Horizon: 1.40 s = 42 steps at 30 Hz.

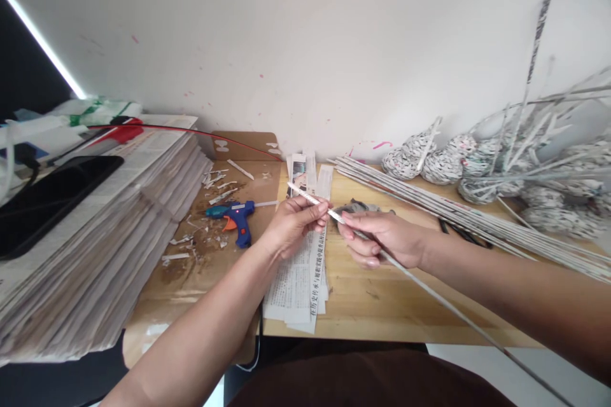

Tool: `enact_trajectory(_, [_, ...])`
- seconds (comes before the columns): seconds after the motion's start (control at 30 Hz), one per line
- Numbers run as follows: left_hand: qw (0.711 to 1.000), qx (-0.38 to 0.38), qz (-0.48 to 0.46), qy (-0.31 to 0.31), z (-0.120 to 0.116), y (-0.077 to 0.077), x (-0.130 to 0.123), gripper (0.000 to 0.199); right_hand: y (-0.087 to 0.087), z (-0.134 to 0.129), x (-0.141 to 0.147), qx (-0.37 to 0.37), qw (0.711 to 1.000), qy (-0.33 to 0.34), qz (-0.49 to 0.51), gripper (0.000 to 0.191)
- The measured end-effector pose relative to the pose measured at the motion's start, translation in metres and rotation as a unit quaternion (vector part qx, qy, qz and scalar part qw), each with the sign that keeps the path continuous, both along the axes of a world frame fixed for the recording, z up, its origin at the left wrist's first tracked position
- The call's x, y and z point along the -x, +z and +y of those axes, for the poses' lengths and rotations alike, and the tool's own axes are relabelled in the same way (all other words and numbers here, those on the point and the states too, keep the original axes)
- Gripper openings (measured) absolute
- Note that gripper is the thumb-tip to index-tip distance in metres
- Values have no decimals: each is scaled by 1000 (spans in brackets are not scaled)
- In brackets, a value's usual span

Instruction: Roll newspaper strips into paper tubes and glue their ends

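Observation:
A long thin rolled-paper stick (429, 291) runs from above the middle of the table down to the lower right. My left hand (300, 224) pinches it close to its upper end, with the tip poking out beyond the fingers. Just to the right, my right hand (377, 236) has its fingers closed round the same stick. Beneath the hands lie cut newspaper strips (298, 292) on the wooden table (382, 311). A dark grey crumpled item (356, 205) sits behind my right hand, partly hidden by it.
A blue glue gun (241, 222) and paper scraps (191, 238) lie on cardboard (191, 292) at left. A tall newspaper stack (124, 235) bears a black phone (62, 197). More paper sticks (429, 203) and woven paper shapes (446, 162) stand at right, by the wall.

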<state>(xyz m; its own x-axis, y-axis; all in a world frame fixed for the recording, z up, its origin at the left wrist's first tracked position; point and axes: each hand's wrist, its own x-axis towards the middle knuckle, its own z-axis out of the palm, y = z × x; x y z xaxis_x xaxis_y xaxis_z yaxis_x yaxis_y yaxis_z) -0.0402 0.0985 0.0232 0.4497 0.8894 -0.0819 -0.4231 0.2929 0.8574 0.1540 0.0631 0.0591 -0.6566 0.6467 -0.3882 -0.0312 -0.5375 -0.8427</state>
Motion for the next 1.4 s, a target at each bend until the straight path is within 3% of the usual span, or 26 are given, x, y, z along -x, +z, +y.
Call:
enact_trajectory(0.27, [999,-22,30,8,-2,4,0,27,1,0,2,8,999,-40,-21,26])
enact_trajectory(0.43, [998,-49,42,-22,-2,2,-1,27,1,0,4,33,998,-49,-35,36])
enact_trajectory(0.73, [997,-50,50,-37,0,0,1,27,3,1,4,24,996,-57,-58,36])
enact_trajectory(0.93, [996,-51,66,-42,2,-3,1,28,0,3,1,-15,994,-55,-89,36])
enact_trajectory(1.07, [995,-58,78,-31,1,-3,0,28,-1,2,2,-97,982,-54,-152,40])
enact_trajectory(1.13, [995,-54,85,-17,1,-3,0,28,1,0,2,-164,963,-46,-208,40])
enact_trajectory(1.2, [995,-43,86,11,2,-2,-1,28,2,-4,0,-259,924,-39,-278,35])
enact_trajectory(1.3, [996,-24,71,55,2,0,-1,28,2,-11,-7,-422,816,-44,-394,24])
enact_trajectory(1.4, [997,-10,66,38,1,0,-2,28,-1,-17,-9,-521,709,-46,-472,25])
